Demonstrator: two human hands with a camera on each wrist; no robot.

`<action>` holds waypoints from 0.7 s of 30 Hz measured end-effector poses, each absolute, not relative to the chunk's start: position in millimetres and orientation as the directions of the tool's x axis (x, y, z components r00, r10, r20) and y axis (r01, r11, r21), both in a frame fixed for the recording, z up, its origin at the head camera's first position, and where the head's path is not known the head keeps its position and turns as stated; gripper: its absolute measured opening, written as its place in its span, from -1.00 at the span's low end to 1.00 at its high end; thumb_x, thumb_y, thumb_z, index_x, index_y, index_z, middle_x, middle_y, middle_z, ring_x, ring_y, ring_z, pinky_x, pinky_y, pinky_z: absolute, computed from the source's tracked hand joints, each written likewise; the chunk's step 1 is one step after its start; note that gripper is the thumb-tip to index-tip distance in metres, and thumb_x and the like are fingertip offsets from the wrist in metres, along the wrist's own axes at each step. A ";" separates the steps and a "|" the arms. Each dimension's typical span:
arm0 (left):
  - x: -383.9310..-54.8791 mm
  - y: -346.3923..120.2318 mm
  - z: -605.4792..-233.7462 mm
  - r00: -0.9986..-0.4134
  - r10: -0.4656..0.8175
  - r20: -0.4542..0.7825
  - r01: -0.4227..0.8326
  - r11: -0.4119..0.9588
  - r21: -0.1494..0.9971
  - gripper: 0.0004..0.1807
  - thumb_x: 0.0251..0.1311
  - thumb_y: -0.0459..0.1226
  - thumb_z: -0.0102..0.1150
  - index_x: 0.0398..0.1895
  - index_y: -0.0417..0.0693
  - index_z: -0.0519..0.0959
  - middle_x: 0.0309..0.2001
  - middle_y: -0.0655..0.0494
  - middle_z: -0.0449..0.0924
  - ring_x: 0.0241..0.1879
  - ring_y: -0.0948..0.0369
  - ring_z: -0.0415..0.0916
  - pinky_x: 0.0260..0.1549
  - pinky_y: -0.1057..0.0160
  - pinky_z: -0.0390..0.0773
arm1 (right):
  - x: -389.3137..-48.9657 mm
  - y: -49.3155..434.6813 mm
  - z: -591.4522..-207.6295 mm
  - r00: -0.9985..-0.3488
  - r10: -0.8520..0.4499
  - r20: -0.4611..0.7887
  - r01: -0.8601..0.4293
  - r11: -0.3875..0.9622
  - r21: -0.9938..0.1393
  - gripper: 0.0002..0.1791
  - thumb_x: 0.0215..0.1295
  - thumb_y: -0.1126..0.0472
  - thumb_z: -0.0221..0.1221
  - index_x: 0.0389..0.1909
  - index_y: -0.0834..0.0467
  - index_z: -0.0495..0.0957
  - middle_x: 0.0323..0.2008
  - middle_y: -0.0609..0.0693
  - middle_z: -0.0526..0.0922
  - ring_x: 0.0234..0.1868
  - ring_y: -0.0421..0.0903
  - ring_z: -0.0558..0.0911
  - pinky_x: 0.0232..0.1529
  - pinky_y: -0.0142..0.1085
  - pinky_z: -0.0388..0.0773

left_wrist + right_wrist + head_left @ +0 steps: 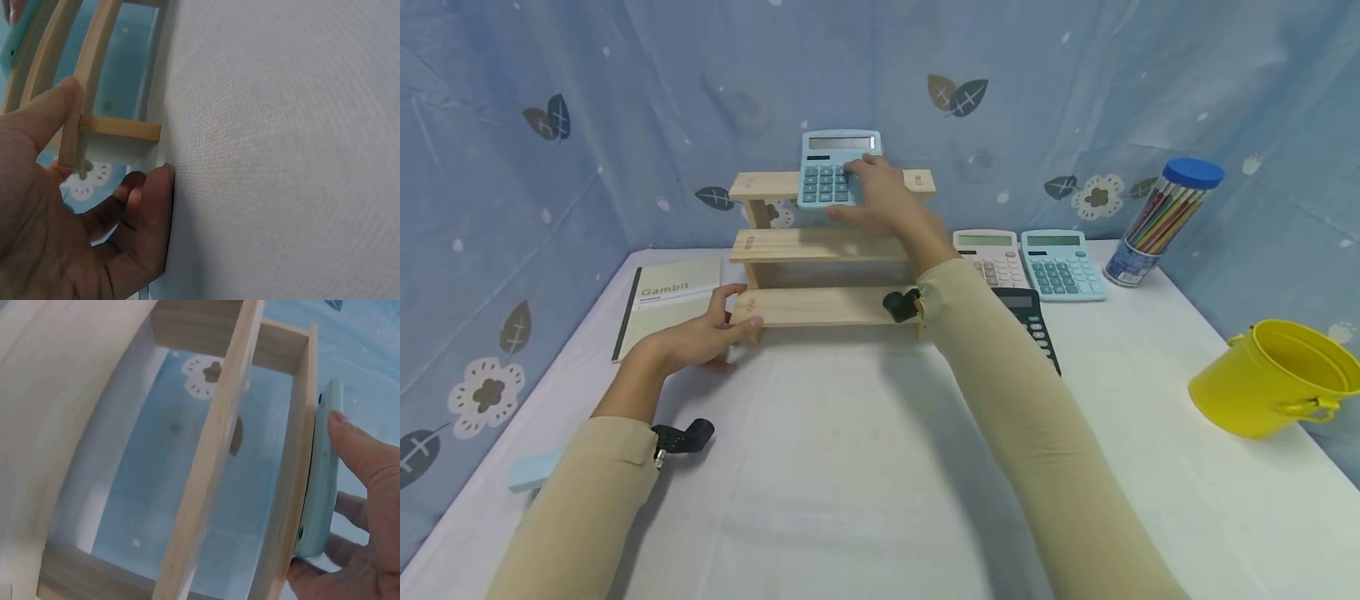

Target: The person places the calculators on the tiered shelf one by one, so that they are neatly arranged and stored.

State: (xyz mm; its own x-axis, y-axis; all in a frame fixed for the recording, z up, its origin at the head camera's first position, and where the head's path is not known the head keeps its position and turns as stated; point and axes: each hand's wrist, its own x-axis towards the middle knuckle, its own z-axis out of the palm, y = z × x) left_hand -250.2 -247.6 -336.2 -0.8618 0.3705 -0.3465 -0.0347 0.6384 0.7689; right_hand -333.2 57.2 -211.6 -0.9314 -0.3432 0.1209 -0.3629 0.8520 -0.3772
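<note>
A three-tier wooden shelf point(827, 307) stands on the table against the back curtain. On its top tier is a light blue calculator point(824, 171), keys facing me, and my right hand point(887, 196) grips it by the right side. In the right wrist view the calculator point(323, 481) is seen edge-on, right against the top board, with the thumb at its edge. My left hand point(696, 337) holds the left end of the lowest board, thumb on the board in the left wrist view and the other fingers point(156, 206) curled beside it.
Right of the shelf lie a white calculator point(985, 242), another blue calculator point(1060, 262) and a black calculator point(1026, 312), partly behind my sleeve. Farther right are a pencil jar point(1161, 221) and a yellow bucket point(1255, 387). At left lie a notebook point(662, 304) and a light blue object point(535, 469).
</note>
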 end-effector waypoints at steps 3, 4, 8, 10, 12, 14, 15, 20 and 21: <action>-250.0 -248.5 -336.0 -0.863 0.368 -0.346 -0.034 0.640 0.767 0.03 0.48 0.25 -0.03 0.59 0.35 -0.57 0.50 -0.40 0.04 0.50 -0.26 0.06 0.04 -0.03 0.67 | -335.3 52.0 -213.7 -0.912 -0.385 0.142 -0.409 0.823 -0.393 -0.17 0.48 -0.15 0.18 0.62 0.07 0.11 0.65 0.10 -0.10 0.64 0.15 -0.06 0.61 -0.03 -0.01; -250.1 -248.5 -335.9 -0.862 0.368 -0.348 -0.036 0.641 0.767 0.03 0.48 0.25 -0.04 0.59 0.36 -0.57 0.51 -0.39 0.04 0.51 -0.26 0.07 0.04 -0.03 0.67 | -336.0 50.3 -214.7 -0.905 -0.397 0.154 -0.425 0.814 -0.395 -0.19 0.49 -0.13 0.18 0.61 0.07 0.13 0.65 0.10 -0.08 0.64 0.14 -0.05 0.61 -0.04 -0.02; -250.1 -248.9 -335.7 -0.860 0.369 -0.354 -0.042 0.638 0.769 0.03 0.47 0.26 -0.04 0.58 0.36 -0.57 0.50 -0.38 0.04 0.49 -0.25 0.10 0.05 -0.02 0.66 | -338.6 42.3 -217.5 -0.890 -0.422 0.172 -0.455 0.798 -0.395 -0.22 0.51 -0.10 0.17 0.60 0.08 0.14 0.64 0.10 -0.05 0.64 0.11 -0.03 0.61 -0.07 0.00; -249.6 -249.0 -335.7 -0.860 0.365 -0.357 -0.048 0.638 0.769 0.03 0.47 0.26 -0.04 0.58 0.37 -0.57 0.50 -0.37 0.04 0.49 -0.24 0.10 0.06 -0.03 0.66 | -338.9 37.8 -218.5 -0.884 -0.429 0.184 -0.466 0.794 -0.390 -0.22 0.51 -0.10 0.18 0.59 0.09 0.16 0.64 0.09 -0.03 0.63 0.08 0.01 0.61 -0.11 0.01; -249.0 -249.2 -335.9 -0.862 0.360 -0.358 -0.052 0.639 0.768 0.02 0.46 0.27 -0.03 0.58 0.39 -0.56 0.50 -0.36 0.04 0.49 -0.23 0.10 0.06 -0.02 0.66 | -338.6 32.7 -219.0 -0.885 -0.427 0.185 -0.465 0.800 -0.378 -0.21 0.50 -0.11 0.19 0.59 0.07 0.15 0.64 0.07 -0.02 0.63 0.05 0.05 0.60 -0.11 0.05; -248.4 -248.6 -336.0 -0.863 0.358 -0.356 -0.051 0.640 0.767 0.03 0.45 0.29 -0.04 0.58 0.39 -0.56 0.51 -0.36 0.03 0.50 -0.23 0.09 0.07 -0.02 0.66 | -337.9 27.7 -219.4 -0.890 -0.417 0.184 -0.456 0.812 -0.365 -0.20 0.49 -0.14 0.19 0.60 0.05 0.15 0.64 0.04 -0.01 0.62 0.02 0.09 0.60 -0.07 0.05; -248.4 -248.5 -336.2 -0.862 0.362 -0.354 -0.047 0.639 0.768 0.03 0.46 0.28 -0.04 0.58 0.38 -0.57 0.51 -0.37 0.02 0.50 -0.24 0.09 0.07 -0.03 0.65 | -337.5 25.3 -219.4 -0.893 -0.411 0.182 -0.449 0.817 -0.361 -0.19 0.48 -0.16 0.18 0.61 0.03 0.14 0.64 0.02 -0.01 0.61 0.01 0.10 0.60 -0.02 0.04; -249.2 -246.9 -336.6 -0.860 0.373 -0.348 -0.042 0.628 0.777 0.04 0.47 0.27 -0.05 0.58 0.35 -0.59 0.50 -0.41 0.00 0.51 -0.27 0.05 0.10 -0.10 0.64 | -337.3 15.8 -219.4 -0.915 -0.371 0.158 -0.403 0.840 -0.363 -0.19 0.48 -0.23 0.15 0.62 -0.10 0.11 0.65 -0.10 -0.03 0.62 -0.04 0.09 0.59 0.16 -0.09; -249.6 -246.6 -336.8 -0.860 0.374 -0.347 -0.042 0.627 0.778 0.04 0.48 0.26 -0.05 0.58 0.35 -0.60 0.50 -0.41 0.00 0.51 -0.28 0.04 0.10 -0.11 0.63 | -337.3 14.6 -219.5 -0.919 -0.363 0.153 -0.394 0.844 -0.363 -0.19 0.48 -0.25 0.14 0.62 -0.12 0.11 0.65 -0.12 -0.04 0.62 -0.04 0.08 0.58 0.16 -0.10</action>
